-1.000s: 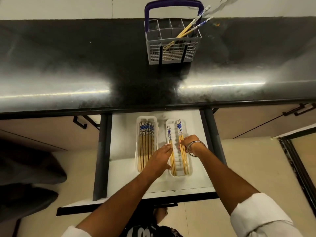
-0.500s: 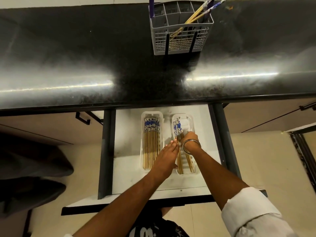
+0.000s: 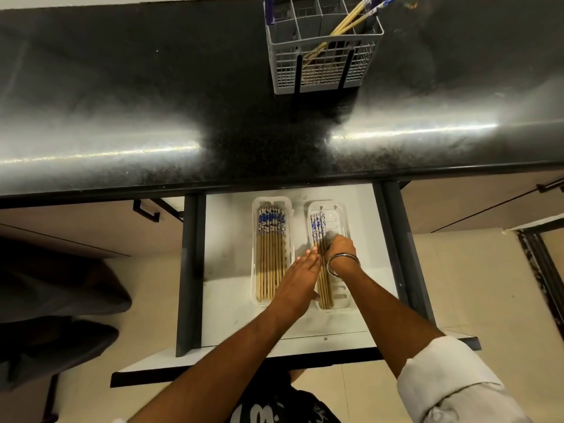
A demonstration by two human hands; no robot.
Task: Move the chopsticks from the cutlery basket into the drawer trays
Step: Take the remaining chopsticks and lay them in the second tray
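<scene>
Bamboo chopsticks with blue-and-white patterned heads lie in a small bundle in the right tray of the open drawer, their long axis running from the drawer front toward the counter, heads at the far end. The right hand sits on top of this bundle at mid-length, fingers curled down onto the sticks, and appears to be pinching or pressing them together; exactly how many sticks it holds cannot be made out. The left hand lies just beside them on the near-left side, fingers straight and held together, its edge against the bundle as if squaring it toward the tray's wall. Both forearms reach in from the drawer front, converging over the right tray. The right wrist carries a metal bangle.

A fuller row of matching chopsticks fills the left tray, parallel to the first. Well apart, up on the dark stone counter, the grey cutlery basket holds a few more chopsticks leaning to the right; I judge the right hand better placed to fetch them.
</scene>
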